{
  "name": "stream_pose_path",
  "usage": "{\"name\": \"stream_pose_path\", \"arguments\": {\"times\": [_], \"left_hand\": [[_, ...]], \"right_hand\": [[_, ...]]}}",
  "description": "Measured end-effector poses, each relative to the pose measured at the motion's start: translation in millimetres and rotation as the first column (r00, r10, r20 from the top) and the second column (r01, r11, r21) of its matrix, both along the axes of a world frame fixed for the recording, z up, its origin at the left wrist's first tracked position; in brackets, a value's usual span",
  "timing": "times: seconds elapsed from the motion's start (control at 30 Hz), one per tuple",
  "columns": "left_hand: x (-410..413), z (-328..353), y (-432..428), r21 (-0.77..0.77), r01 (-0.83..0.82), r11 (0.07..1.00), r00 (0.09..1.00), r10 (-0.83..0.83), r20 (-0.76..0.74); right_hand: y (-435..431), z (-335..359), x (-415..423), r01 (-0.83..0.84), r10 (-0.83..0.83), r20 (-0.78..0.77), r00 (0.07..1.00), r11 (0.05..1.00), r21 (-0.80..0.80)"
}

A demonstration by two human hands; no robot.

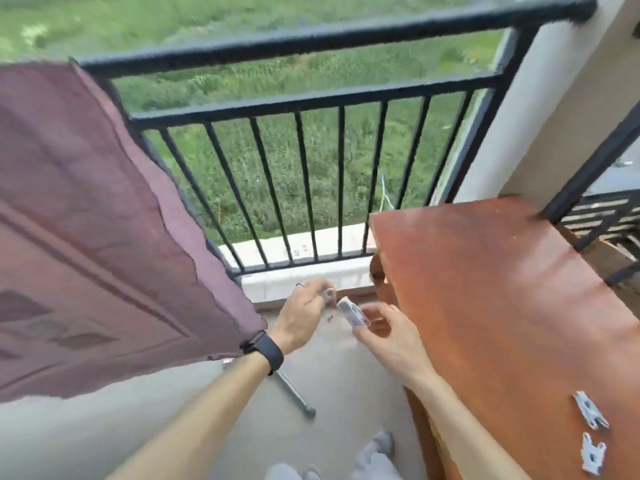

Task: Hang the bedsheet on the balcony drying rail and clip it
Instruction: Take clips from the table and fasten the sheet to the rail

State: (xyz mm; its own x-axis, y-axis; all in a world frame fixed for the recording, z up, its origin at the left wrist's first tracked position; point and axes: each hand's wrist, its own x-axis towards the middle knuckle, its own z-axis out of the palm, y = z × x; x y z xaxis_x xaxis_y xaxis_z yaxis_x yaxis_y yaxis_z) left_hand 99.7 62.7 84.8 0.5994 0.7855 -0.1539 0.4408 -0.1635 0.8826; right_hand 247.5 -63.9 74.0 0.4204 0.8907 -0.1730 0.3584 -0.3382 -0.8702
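A mauve bedsheet (86,230) hangs over the black balcony rail (311,39) at the left and drapes down toward the floor. My right hand (391,334) holds a white clothes clip (353,311) low in front of the railing. My left hand (304,317), with a black watch on the wrist, is just left of it, fingers closed on something small and pale that is too blurred to name. Two more white clips (592,410) (593,455) lie on the brown table at the lower right.
A brown wooden table (485,289) fills the right side, against the white pillar (554,116). A grey metal leg (294,393) lies on the concrete floor below my hands. My feet (381,445) show at the bottom. Grass lies beyond the bars.
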Motion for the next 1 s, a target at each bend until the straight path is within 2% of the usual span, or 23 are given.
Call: {"name": "stream_pose_path", "arguments": {"times": [0.13, 0.3, 0.4, 0.5, 0.63, 0.73, 0.87, 0.93, 1.0], "left_hand": [[-25, 52, 10, -0.013, -0.128, 0.992, 0.982, 0.129, 0.136], [-59, 98, 23, 0.187, -0.242, 0.952, 0.97, 0.237, 0.048], [-35, 206, 36, 0.242, -0.309, 0.92, 0.948, 0.317, 0.004], [-18, 246, 58, 0.253, -0.322, 0.912, 0.944, 0.33, 0.01], [-26, 323, 97, 0.346, -0.387, 0.855, 0.911, 0.413, -0.003], [-21, 351, 134, 0.418, -0.394, 0.818, 0.893, 0.449, -0.038], [-1, 399, 153, 0.465, -0.431, 0.773, 0.88, 0.474, 0.028], [-4, 412, 151, 0.526, -0.477, 0.704, 0.835, 0.55, 0.021], [-9, 433, 155, 0.655, -0.467, 0.594, 0.783, 0.623, -0.007]], "right_hand": [[46, 47, -3, -0.229, 0.219, 0.091, 0.971, 0.966, 0.121], [91, 93, -15, -0.436, 0.412, 0.148, 0.899, 0.869, 0.234], [121, 195, 24, -0.44, 0.431, 0.097, 0.897, 0.85, 0.288], [156, 232, 45, -0.49, 0.495, 0.079, 0.865, 0.802, 0.343], [211, 301, 44, -0.528, 0.561, 0.029, 0.827, 0.759, 0.38], [260, 324, 55, -0.559, 0.603, 0.027, 0.797, 0.72, 0.412], [303, 347, 75, -0.531, 0.607, 0.024, 0.794, 0.673, 0.515], [309, 346, 76, -0.526, 0.611, 0.04, 0.791, 0.644, 0.555], [320, 350, 73, -0.528, 0.61, 0.065, 0.79, 0.622, 0.577]]}}
